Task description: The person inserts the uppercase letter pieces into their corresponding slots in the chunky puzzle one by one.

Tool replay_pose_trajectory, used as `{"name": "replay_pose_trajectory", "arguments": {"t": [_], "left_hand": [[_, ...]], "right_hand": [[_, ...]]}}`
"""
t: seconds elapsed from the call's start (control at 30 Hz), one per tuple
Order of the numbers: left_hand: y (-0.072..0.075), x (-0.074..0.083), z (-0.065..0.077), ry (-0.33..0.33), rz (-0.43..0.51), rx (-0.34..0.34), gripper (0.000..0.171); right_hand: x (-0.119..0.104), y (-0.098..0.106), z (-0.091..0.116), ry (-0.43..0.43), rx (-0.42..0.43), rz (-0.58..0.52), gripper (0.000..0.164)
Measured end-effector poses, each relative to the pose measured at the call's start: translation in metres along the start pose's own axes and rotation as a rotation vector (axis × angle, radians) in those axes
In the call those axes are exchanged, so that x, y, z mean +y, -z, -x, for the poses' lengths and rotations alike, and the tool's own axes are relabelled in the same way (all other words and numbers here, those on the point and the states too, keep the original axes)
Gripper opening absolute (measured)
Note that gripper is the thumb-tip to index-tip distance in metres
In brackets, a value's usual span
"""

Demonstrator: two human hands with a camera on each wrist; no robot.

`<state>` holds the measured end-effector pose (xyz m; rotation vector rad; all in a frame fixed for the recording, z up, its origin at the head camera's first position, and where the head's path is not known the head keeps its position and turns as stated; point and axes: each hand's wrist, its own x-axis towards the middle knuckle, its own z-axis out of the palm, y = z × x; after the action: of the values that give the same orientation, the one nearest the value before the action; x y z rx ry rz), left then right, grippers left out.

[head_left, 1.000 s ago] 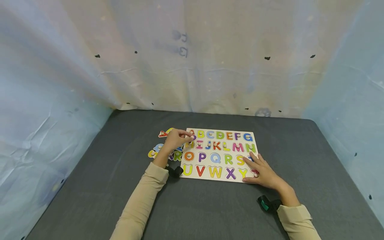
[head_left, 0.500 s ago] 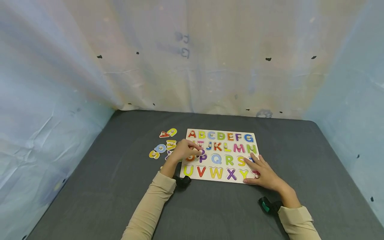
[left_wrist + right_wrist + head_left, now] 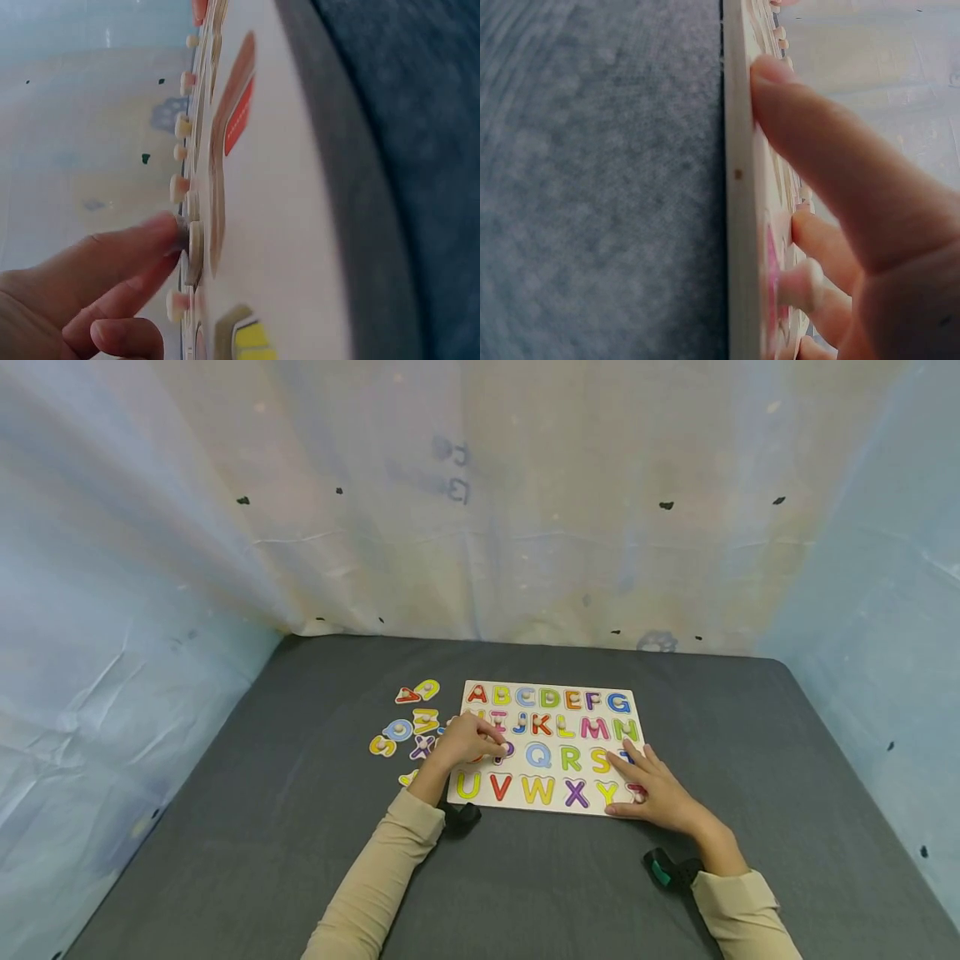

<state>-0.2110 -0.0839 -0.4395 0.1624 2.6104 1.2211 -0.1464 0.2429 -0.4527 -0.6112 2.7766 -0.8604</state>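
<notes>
My left hand [image 3: 468,740] pinches a purple letter P piece [image 3: 509,748] by its knob, over the P recess of the white wooden alphabet board [image 3: 521,767]. In the left wrist view the piece's edge [image 3: 196,253] stands close against the board; whether it sits fully in the recess I cannot tell. My right hand [image 3: 654,791] rests on the board's lower right corner with fingers spread. Its thumb [image 3: 810,135] presses near the front edge, and a pink knobbed piece [image 3: 774,277] sits beneath that hand. Knobbed pieces fill the top rows.
Left of the board lie several loose letter pieces, among them a red one [image 3: 407,695], a blue Q [image 3: 397,730], a yellow S [image 3: 382,745] and a purple X [image 3: 422,747]. The left forearm hides part of that area. Dark cloth [image 3: 555,885] covers the table.
My left hand has brought the purple P from near the board's upper left corner down and right to the P recess. The right hand has stayed in place.
</notes>
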Motion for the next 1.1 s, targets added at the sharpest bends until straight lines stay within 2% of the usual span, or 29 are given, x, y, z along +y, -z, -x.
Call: {"name": "replay_pose_trajectory", "arguments": {"t": [0.27, 0.57, 0.8, 1.0, 1.1], "left_hand": [[0.0, 0.003, 0.003, 0.033, -0.044, 0.009, 0.013], [0.011, -0.004, 0.004, -0.005, -0.021, 0.04, 0.017], [0.043, -0.02, 0.015, -0.067, -0.007, 0.074, 0.021], [0.078, -0.05, 0.025, -0.076, -0.077, 0.133, 0.025], [0.095, -0.064, 0.027, -0.06, -0.094, 0.131, 0.026]], "right_hand": [[0.0, 0.0, -0.001, 0.002, 0.003, 0.008, 0.087], [-0.001, 0.001, 0.0, -0.006, -0.005, -0.002, 0.086], [0.001, -0.001, -0.001, 0.008, 0.001, 0.011, 0.087], [0.002, -0.002, 0.001, 0.024, 0.015, 0.011, 0.086], [0.002, -0.002, 0.001, 0.028, 0.024, 0.008, 0.086]]}}
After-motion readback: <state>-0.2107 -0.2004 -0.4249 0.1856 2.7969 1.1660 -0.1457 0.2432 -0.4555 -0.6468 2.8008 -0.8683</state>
